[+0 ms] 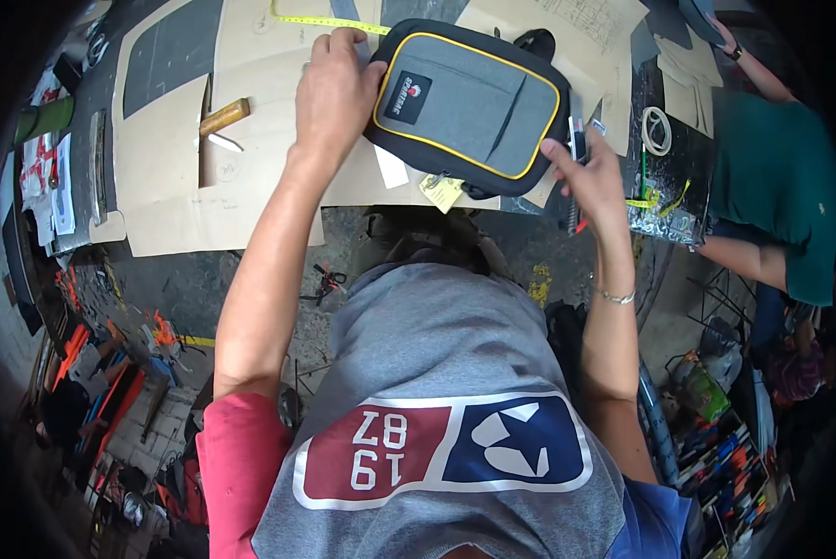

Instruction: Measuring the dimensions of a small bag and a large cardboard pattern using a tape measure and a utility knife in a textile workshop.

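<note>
A small grey and black bag [479,98] with yellow piping and a dark label patch is tilted over the table's near edge. My left hand [332,98] grips its left side, thumb at the black rim and fingers bent. At the lower right corner, my right hand [590,182] has its thumb against the bag's edge. A slim black and silver tool [577,140] lies along the right fingers; whether they hold it too is unclear. A yellow tag [441,192] hangs under the bag. Behind the bag runs a yellow measuring tape [329,20].
Brown pattern card [171,210] covers much of the table, with a wooden-handled tool [224,117] on it. To the right are a roll of tape [656,130] and a co-worker in a green shirt [772,196]. Clutter [716,456] fills the floor at right.
</note>
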Demonstrator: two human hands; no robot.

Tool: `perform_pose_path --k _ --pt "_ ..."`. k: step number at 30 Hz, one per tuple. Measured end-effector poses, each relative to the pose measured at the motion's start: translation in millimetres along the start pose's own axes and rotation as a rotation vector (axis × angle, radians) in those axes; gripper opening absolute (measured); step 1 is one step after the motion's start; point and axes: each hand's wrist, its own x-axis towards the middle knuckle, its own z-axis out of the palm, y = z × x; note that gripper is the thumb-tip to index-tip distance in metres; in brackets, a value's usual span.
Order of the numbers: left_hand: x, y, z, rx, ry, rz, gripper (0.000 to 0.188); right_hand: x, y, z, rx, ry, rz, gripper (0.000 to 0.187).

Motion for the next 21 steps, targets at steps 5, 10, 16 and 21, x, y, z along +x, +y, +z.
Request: perform_pose_path --k 5,10,16,21 --pt "-16.2 40.4 9.9 -0.167 -0.388 -0.227 0.032 -14.9 21.6 15.1 0.129 0.061 0.0 0.03" --pt "-14.7 53.0 14.8 0.052 -0.42 -0.259 0.04 -18.2 29.9 21.1 0.195 0.051 -0.04 0.031" --pt "-13.0 59.0 24.4 0.244 -0.476 -0.189 0.033 -22.7 34.8 27.5 0.252 0.079 -0.052 0.031" --pt "-21.4 60.3 32.7 0.345 -0.522 -0.138 0.029 -32.8 26.6 21.5 0.067 0.167 -0.101 0.033"
